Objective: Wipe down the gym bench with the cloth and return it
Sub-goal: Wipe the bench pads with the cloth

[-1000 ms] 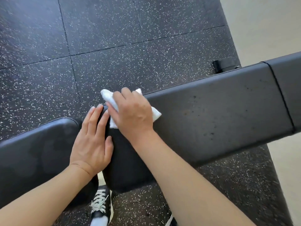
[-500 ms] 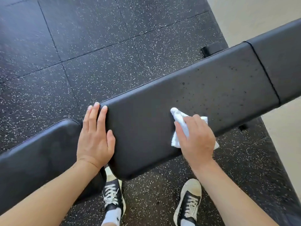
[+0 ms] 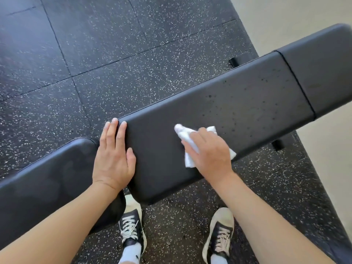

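Head | right hand presses cloth on bench | shoes below

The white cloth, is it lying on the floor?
No, the white cloth is on the black bench pad, with the right hand pressing on top of it.

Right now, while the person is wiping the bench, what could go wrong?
Dark specks on the bench pad lie beyond the cloth, so that stretch may get missed. The right hand works near the pad's front edge, where the cloth could slip off. The left hand rests on the gap beside the seat pad, where fingers might get pinched.
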Demonstrator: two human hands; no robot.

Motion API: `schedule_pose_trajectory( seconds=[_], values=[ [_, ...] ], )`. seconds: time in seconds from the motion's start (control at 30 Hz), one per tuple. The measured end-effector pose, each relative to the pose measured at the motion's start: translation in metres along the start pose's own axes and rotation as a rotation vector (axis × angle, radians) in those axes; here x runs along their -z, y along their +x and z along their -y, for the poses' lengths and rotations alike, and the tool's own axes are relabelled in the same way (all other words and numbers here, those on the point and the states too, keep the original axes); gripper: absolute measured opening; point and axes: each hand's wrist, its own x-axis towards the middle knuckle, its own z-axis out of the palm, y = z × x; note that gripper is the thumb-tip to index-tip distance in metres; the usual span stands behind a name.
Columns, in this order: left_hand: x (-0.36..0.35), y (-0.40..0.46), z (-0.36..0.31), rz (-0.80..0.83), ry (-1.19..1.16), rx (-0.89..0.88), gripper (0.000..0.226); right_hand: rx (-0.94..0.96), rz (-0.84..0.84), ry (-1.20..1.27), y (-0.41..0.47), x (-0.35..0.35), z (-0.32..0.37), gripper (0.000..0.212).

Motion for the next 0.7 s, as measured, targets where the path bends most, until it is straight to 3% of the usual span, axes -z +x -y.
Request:
schedule_pose_trajectory(
  seconds=[0.1,0.2,0.47,0.7],
  values=[
    [0.000,0.001,0.000,-0.006,0.005,-0.013,0.072,-0.224,-0.043,-0.071,0.003,0.024,-0.053,0.031],
    [0.000,0.000,0.002,0.008,0.018,-0.014,0.071,-0.330,-0.046,-0.072,0.008,0.020,-0.026,0.027],
    [0.002,-0.001,0.002,0.022,-0.019,-0.016,0.070,-0.146,-0.045,0.143,0.050,-0.017,0.106,0.021],
    [0.020,0.007,-0.016,0.024,-0.243,0.160,0.068,-0.005,-0.012,0.167,-0.015,0.016,0.034,0.024]
  ],
)
